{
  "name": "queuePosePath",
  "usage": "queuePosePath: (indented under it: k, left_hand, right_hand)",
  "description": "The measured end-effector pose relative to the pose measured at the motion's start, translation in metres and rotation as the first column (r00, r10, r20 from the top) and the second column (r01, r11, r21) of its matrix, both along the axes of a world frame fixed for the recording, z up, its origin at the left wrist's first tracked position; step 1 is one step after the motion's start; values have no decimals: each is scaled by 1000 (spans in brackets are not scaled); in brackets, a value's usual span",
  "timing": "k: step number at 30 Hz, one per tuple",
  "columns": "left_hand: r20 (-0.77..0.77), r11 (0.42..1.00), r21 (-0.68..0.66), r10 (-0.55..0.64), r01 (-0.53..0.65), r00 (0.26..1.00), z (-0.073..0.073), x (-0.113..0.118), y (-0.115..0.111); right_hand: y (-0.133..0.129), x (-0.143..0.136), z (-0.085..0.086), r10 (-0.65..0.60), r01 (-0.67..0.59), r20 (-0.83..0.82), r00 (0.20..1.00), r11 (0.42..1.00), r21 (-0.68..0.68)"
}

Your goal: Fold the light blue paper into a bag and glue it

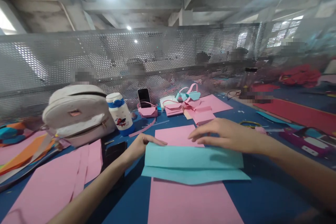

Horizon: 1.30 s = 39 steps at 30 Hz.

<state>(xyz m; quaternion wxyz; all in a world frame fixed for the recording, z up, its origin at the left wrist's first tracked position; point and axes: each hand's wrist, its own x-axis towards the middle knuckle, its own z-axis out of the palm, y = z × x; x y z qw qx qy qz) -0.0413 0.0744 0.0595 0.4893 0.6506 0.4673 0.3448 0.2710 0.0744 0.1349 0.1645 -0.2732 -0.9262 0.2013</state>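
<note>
A folded teal sheet of paper [193,157] lies crosswise over a long pink paper sheet [189,203], its lower flap sticking out toward me. My left hand [139,148] grips the teal paper's upper left corner. One finger of it stretches along the top edge, and the others are hidden. My right hand [217,134] arches over the pink sheet near the teal paper's upper right edge. Its fingers are apart and its fingertips rest on or just above the pink paper; it holds nothing.
On the left are pink sheets [49,182], a dark flat object [115,152], a white backpack [78,115] and a bottle [120,113]. Small paper bags [173,107] and a phone [144,97] stand before a perforated metal screen [162,45]. A purple item [307,141] lies right.
</note>
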Motion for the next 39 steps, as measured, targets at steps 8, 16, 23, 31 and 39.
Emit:
queuePosePath:
  k: [8, 16, 23, 31, 39]
  left_hand:
    - [27, 978, 209, -8, 2, 1000, 25, 15, -21]
    - [92, 971, 237, 8, -30, 996, 34, 20, -28]
    - [280, 999, -5, 52, -53, 959, 27, 11, -16]
    - [200, 987, -159, 42, -10, 979, 13, 15, -17]
    - [102, 991, -130, -27, 40, 994, 19, 22, -24]
  right_hand:
    - [10, -24, -15, -78, 88, 45, 996, 957, -277]
    - [18, -52, -35, 78, -51, 54, 995, 922, -384]
    - [32, -50, -41, -15, 3, -21, 1000, 882, -472]
    - [45, -42, -56, -138, 17, -152, 979, 792, -610]
    - [50, -40, -63, -150, 36, -156, 976, 823, -567]
